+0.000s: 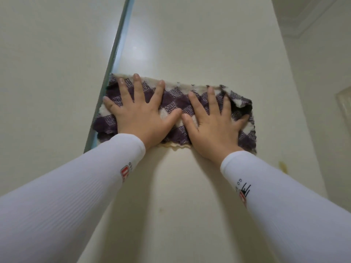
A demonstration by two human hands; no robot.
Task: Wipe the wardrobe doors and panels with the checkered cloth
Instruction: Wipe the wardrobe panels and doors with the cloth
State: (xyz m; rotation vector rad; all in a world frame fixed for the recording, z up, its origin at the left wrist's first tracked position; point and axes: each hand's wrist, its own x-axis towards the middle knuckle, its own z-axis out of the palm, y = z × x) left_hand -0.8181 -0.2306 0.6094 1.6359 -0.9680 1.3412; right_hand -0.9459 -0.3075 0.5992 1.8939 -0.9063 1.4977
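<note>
A purple-and-cream checkered cloth point(171, 100) lies spread flat against a glossy cream wardrobe door point(190, 44). My left hand point(141, 114) presses on the cloth's left half with fingers straight and splayed. My right hand point(213, 123) presses on the right half the same way, its thumb almost touching the left thumb. The cloth's left edge reaches the seam point(117, 44) between this door and the neighbouring door point(53, 54). Its upper right corner is folded over. Both arms wear white sleeves.
A grey-green strip runs along the seam from top centre down to the cloth. A side wall point(322, 82) and ceiling moulding point(303, 18) stand to the right of the wardrobe. A small yellowish mark point(283, 166) shows near the door's right edge.
</note>
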